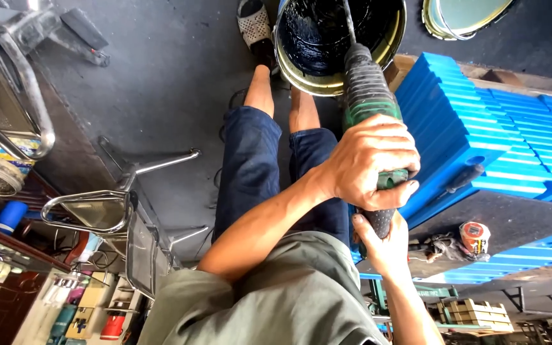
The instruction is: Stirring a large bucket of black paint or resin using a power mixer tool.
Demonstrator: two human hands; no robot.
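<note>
The left hand [368, 163] is closed fully around the green body of one power mixer drill [370, 121]. The right hand [381, 246] grips the drill's black rear handle from below, its fingers wrapped tight and partly hidden behind the left hand. The drill's ribbed dark front section points down into one round metal bucket [301, 73] standing on the dark floor [161, 83]. The mixing shaft enters black liquid; its lower end is submerged and cannot be seen. The bucket's upper rim is cut off by the top edge of the view.

One sandalled foot [255, 29] rests against the bucket's left side; the second foot is hidden behind the bucket. One stack of blue ribbed plastic panels [480, 137] lies just beside the bucket's right side. One round lid [461, 16] lies at the top edge, partly cut off. Two metal chair frames [14, 96] stand at the left.
</note>
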